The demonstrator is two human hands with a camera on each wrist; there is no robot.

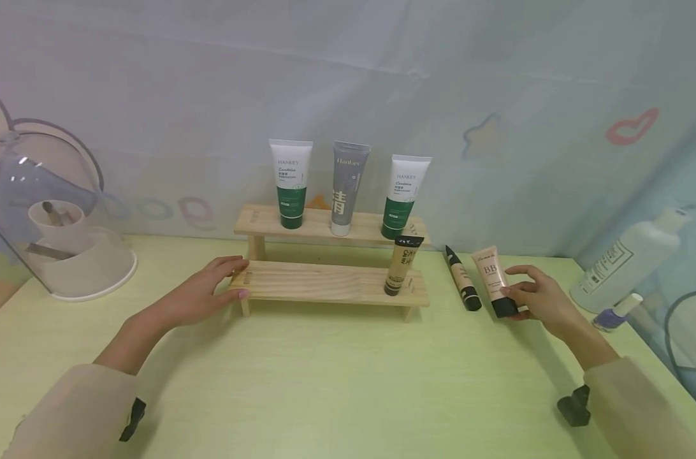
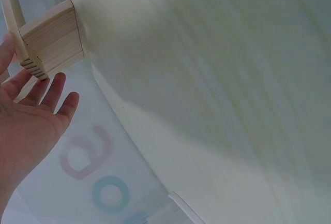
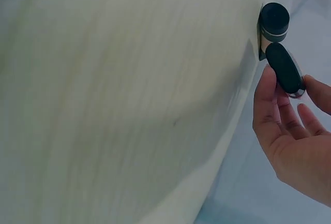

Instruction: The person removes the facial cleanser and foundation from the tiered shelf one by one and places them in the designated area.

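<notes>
The left hand [image 1: 201, 294] touches the left end of the two-tier wooden rack [image 1: 325, 284]; in the left wrist view this hand [image 2: 31, 120] has its fingertips at the rack's corner [image 2: 54, 35]. On the right, the other hand [image 1: 540, 299] pinches a beige BB tube [image 1: 491, 277] near its black cap, which shows in the right wrist view as a dark oval cap [image 3: 284, 69] between thumb and fingers of the hand [image 3: 297, 131]. A slim black-and-beige tube [image 1: 463, 278] lies just left of it. One small tube [image 1: 400, 268] stands cap down on the lower tier.
Three larger tubes [image 1: 291, 185] stand on the upper tier. At the left is a clear-covered white organizer [image 1: 87, 261]. A white pump bottle [image 1: 623, 261] and a purple nail polish bottle [image 1: 614, 313] are near the right edge. A curtain hangs behind the table [image 1: 348, 382].
</notes>
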